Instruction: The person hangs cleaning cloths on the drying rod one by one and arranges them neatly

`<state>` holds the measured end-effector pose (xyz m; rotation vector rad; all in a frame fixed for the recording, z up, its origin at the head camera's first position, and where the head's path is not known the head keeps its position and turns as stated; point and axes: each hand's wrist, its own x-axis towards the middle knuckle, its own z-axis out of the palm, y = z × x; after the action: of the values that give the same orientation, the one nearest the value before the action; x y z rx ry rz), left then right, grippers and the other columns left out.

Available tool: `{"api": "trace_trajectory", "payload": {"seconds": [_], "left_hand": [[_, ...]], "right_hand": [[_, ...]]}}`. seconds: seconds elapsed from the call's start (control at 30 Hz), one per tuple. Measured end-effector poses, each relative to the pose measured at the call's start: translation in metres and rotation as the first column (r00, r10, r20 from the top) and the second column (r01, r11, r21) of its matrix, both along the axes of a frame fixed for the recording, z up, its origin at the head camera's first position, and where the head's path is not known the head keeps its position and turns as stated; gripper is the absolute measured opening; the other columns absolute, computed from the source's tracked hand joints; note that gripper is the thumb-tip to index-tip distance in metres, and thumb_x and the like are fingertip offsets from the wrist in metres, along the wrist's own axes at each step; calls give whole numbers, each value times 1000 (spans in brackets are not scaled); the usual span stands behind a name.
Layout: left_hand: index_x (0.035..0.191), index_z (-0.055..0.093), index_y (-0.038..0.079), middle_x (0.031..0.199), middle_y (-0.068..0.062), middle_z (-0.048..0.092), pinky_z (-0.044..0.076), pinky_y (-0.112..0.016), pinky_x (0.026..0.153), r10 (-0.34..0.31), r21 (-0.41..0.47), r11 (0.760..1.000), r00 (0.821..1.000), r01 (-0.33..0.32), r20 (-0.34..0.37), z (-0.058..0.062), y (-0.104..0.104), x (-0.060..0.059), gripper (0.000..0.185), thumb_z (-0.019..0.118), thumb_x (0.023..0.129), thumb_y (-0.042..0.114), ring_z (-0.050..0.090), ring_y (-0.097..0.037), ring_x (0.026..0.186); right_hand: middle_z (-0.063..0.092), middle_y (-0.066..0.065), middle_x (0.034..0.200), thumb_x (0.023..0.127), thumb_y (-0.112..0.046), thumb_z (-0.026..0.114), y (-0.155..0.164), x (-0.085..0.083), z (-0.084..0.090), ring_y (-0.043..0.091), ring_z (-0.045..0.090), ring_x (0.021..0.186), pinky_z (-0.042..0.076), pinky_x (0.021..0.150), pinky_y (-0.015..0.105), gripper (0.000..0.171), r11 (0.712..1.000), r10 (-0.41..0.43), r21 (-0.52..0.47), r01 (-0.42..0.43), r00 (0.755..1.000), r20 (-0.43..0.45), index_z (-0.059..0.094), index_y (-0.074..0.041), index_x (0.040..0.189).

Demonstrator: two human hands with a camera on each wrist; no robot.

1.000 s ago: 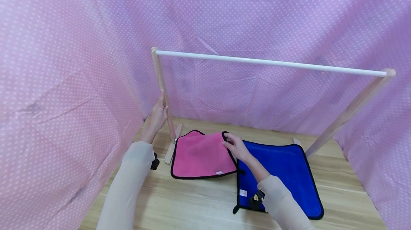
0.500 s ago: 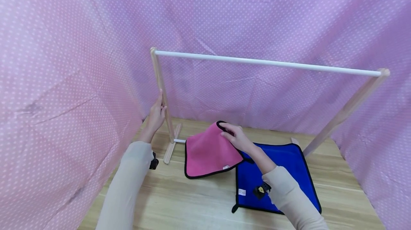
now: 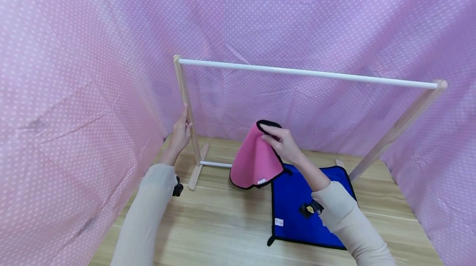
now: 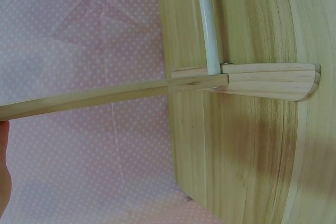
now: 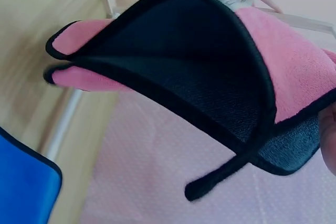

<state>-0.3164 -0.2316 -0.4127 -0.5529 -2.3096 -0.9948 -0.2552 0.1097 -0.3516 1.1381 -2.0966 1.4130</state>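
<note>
left hand (image 3: 181, 132): fingers curled round the rack post (image 3: 184, 100), steadying it
right hand (image 3: 284, 142): pinches pink towel (image 3: 254, 162) corner, so it hangs

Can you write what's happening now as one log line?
left hand: holds rack post | right hand: lifts pink cloth | blue cloth: flat

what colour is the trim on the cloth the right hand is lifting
Black trim on the pink cloth the right hand pinches; clearest in the right wrist view.
</note>
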Motion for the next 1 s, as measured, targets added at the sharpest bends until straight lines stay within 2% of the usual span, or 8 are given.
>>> {"api": "trace_trajectory", "payload": {"seconds": [0.33,0.6,0.73,0.87,1.0], "left_hand": [[146,7,7,137,-34,30,44,-52,92,38,13,999,999,-39,25,1,1,0,72,45,88,-13,43,-49,114],[147,3,10,139,-33,26,44,-52,93,30,-4,1000,997,-30,65,1,1,1,73,43,89,-11,42,-49,115],[147,3,10,137,-34,30,47,-51,89,43,-15,999,997,-42,67,1,0,1,74,43,89,-12,46,-49,110],[147,3,11,136,-35,31,48,-51,87,45,-17,999,998,-44,53,1,1,2,75,43,88,-13,48,-49,107],[147,3,11,138,-33,29,47,-51,89,43,-19,999,998,-43,40,2,1,2,75,43,88,-12,46,-48,110]], "right_hand": [[54,33,111,75,22,57,4,-7,36,-5,49,109,43,90,13,36,997,-3,-75,-6,994,-113,53,19,110],[55,33,109,75,22,56,4,-15,69,-3,50,109,44,91,16,33,996,-28,-88,10,976,-214,54,19,108],[55,32,110,77,21,56,2,-20,86,-2,53,106,45,92,18,33,991,-42,-134,19,985,-170,54,17,109],[54,29,115,80,18,54,0,-22,99,-1,54,106,45,93,21,32,980,-50,-196,40,998,-47,54,14,112],[57,19,118,84,12,53,-3,-24,108,0,57,102,47,89,20,32,970,-58,-231,75,995,79,54,11,116]]}}
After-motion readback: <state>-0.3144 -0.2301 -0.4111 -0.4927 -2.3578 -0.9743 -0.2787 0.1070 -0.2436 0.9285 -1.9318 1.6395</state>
